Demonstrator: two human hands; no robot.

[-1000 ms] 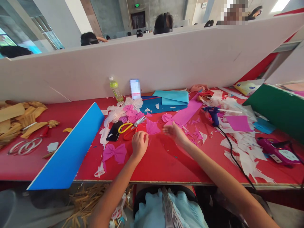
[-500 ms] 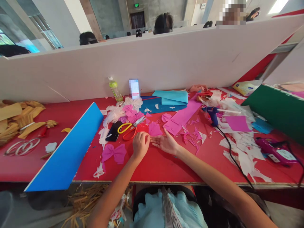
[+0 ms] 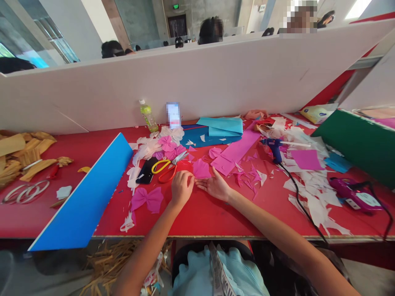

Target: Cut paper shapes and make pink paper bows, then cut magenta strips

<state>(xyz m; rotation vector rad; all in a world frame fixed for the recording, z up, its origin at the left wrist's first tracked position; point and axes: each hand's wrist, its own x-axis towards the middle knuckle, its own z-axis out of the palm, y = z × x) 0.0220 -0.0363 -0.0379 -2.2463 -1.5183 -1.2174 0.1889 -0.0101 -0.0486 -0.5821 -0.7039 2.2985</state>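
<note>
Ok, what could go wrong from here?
Two risks, as I judge it. The scissors lie close beside the left hand, so a sideways move might knock them or brush the blades. The glue gun's black cord runs over the table's front edge near the right arm; a snag could drag the glue gun across the loose scraps.
</note>
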